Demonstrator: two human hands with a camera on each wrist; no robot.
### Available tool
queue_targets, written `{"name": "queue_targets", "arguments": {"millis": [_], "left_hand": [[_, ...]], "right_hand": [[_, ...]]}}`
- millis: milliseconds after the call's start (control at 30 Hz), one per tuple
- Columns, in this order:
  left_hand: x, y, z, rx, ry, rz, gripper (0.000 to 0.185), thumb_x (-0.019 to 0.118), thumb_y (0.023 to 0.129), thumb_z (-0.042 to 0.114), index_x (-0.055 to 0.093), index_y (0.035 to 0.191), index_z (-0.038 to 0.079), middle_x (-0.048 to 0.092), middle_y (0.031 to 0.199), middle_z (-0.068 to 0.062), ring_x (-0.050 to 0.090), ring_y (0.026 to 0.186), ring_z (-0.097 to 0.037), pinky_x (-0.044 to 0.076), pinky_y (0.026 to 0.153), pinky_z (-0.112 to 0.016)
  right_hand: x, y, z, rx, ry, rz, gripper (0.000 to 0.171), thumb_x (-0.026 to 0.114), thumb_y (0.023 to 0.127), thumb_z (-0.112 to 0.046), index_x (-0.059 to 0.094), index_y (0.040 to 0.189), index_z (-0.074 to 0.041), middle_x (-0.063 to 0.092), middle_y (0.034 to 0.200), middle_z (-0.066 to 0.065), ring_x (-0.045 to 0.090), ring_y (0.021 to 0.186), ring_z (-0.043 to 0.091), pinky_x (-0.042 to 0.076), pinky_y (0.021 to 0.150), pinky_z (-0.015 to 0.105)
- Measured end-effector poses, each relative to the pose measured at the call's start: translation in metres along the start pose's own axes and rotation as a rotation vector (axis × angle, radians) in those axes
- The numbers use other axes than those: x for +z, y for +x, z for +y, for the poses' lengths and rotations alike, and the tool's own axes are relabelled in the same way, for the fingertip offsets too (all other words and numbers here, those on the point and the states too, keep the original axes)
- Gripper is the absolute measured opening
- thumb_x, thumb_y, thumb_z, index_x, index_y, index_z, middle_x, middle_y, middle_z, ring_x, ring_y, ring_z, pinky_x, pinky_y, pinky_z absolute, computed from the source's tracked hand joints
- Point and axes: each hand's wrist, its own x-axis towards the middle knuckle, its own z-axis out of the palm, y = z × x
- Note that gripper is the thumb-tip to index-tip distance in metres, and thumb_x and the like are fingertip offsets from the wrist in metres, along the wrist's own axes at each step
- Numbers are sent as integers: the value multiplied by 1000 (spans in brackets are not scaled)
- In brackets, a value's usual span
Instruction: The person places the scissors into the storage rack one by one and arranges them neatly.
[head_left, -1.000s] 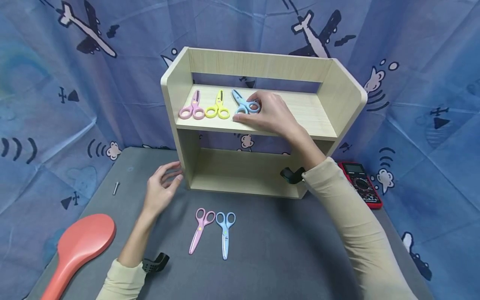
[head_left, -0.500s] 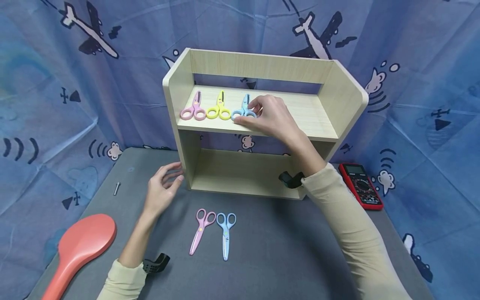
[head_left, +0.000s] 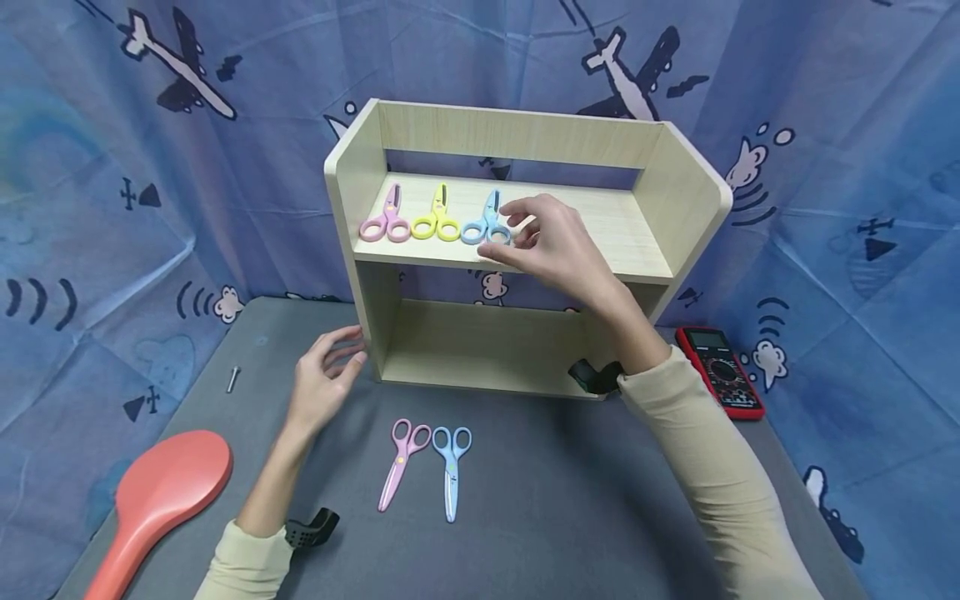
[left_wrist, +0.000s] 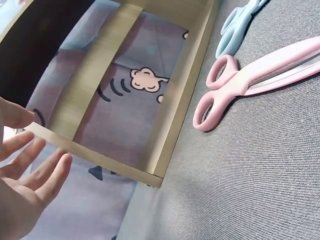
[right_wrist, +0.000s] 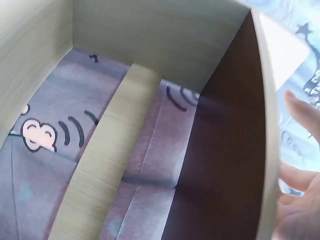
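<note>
Head view: smooth plastic blue scissors (head_left: 485, 228) lie on pale woodgrain shelf (head_left: 600, 225).

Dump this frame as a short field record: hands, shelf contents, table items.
left hand: open, beside wooden shelf unit, holding nothing
right hand: open, just right of blue scissors on shelf, contact unclear
upper shelf: pink scissors, yellow scissors, then the blue pair
grey table: pink scissors on table, blue scissors on table, red paddle, red multimeter
</note>
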Motion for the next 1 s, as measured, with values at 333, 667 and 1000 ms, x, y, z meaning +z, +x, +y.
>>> {"name": "queue_targets", "arguments": {"millis": [333, 667, 1000], "left_hand": [[1, 0, -1, 16, -5, -1, 42, 69, 105, 4, 65, 146, 2, 65, 142, -21, 69, 129, -44, 58, 90, -8], [0, 0, 0, 21, -1, 0, 41, 69, 104, 3, 65, 145, 2, 65, 142, -22, 70, 128, -41, 58, 89, -9], [-1, 0, -1, 28, -8, 2, 42, 69, 103, 1, 65, 145, 0, 65, 142, -23, 67, 114, 9, 59, 89, -9]], "right_hand": [[50, -83, 6, -328, 50, -28, 44, 91, 88, -16, 74, 127, -4, 74, 114, 11, 65, 85, 16, 56, 70, 25], [140, -134, 53, -167, 215, -533, 52, 86, 94, -19, 66, 139, -3, 70, 130, 17, 72, 110, 33, 66, 84, 33], [185, -146, 82, -193, 84, -589, 56, 89, 92, -18, 65, 140, -2, 74, 123, 9, 67, 109, 20, 55, 97, 32]]}}
